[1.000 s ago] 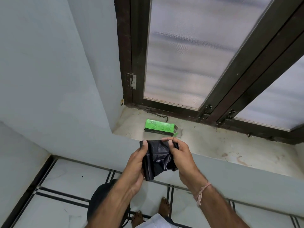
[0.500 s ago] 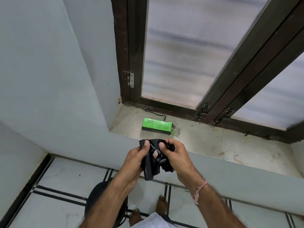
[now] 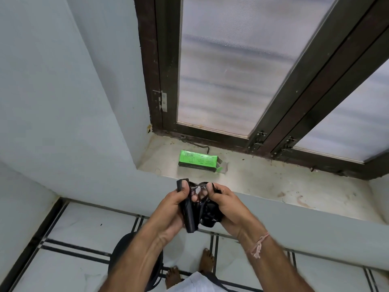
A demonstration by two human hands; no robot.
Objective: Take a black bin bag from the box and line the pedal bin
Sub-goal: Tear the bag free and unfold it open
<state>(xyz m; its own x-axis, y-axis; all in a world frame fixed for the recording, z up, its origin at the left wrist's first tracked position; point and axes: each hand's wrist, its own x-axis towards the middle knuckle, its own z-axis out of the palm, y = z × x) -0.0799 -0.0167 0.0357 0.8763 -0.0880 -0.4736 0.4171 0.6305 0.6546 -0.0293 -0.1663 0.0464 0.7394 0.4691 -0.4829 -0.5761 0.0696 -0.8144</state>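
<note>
Both my left hand [image 3: 172, 204] and right hand [image 3: 226, 204] had their fingers pinched on the folded black plastic bin bag [image 3: 192, 216], held above the floor. The green cardboard box [image 3: 197, 160] lay open-ended on the stone window sill [image 3: 273, 186]. Bag extracted; unfolding and lining the dark round pedal bin [image 3: 117, 256] below remained outstanding.

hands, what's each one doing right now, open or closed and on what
Left hand: closed on the left edge of the crumpled black plastic bin bag.
Right hand: closed on the same bag's right side.
</note>
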